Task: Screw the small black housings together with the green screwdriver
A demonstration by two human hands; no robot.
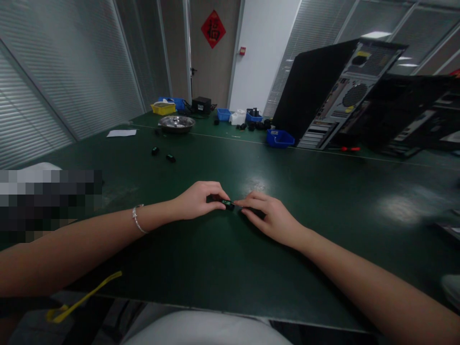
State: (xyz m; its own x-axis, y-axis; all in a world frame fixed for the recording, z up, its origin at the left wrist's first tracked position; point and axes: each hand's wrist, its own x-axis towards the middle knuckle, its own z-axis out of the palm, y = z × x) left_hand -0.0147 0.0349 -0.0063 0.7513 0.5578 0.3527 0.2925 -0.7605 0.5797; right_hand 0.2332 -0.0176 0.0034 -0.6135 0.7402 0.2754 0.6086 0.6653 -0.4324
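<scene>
My left hand (201, 200) pinches a small black part (228, 205) with a green face, between thumb and fingertips just above the green tabletop (201, 273). Opposite it, my right hand (269, 215) has its thumb and fingers pressed together close to the part's right end. Something thin and small shows between those right fingertips, too small to name. Two more dark pieces, a left one (155, 151) and a right one (170, 157), lie on the table beyond my left hand, each with a bit of green.
Along the back stand a steel bowl (177, 124), a yellow tray (163, 108) and a blue bin (280, 138). A black computer tower (319, 91) rises at the right. White paper (121, 133) lies at the left; a yellow strap (89, 294) hangs near the front edge.
</scene>
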